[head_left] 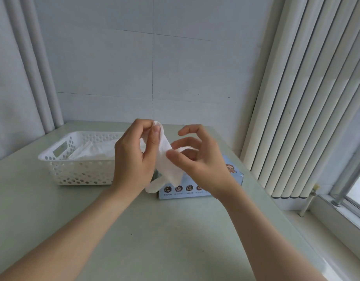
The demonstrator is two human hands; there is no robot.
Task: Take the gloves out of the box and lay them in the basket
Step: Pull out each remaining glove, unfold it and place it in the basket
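So the glove (164, 159) is up in the air right now, a thin white one held between both hands just above the left end of the box (233, 175). It hangs at a slant, and its floppy finger ends dangle in front of the box's near-left corner. I can't tell if the tips touch the box or not.

The left hand (132, 157) pinches the top edge of the glove between thumb and curled fingers. The right hand (197, 159) pinches it lower down on the right side with the thumb and a finger. Its other fingers are curled loosely and fanned out above, holding nothing.

The box is light blue with a row of little round icons along its near side and a cartoon picture on top. Most of it is hidden behind the right hand and wrist.

Just left of the box, partly behind the left hand, sits a white basket (53, 157) with holes in its walls and a slot handle at its left end. There's a crumpled white pile (98, 151) inside it that looks like the same stuff as the glove.

Everything's on a pale green table (154, 230) against a grey wall (134, 67). Off to the right are white vertical blinds (307, 98), and a window (357, 191) is at the far right edge.
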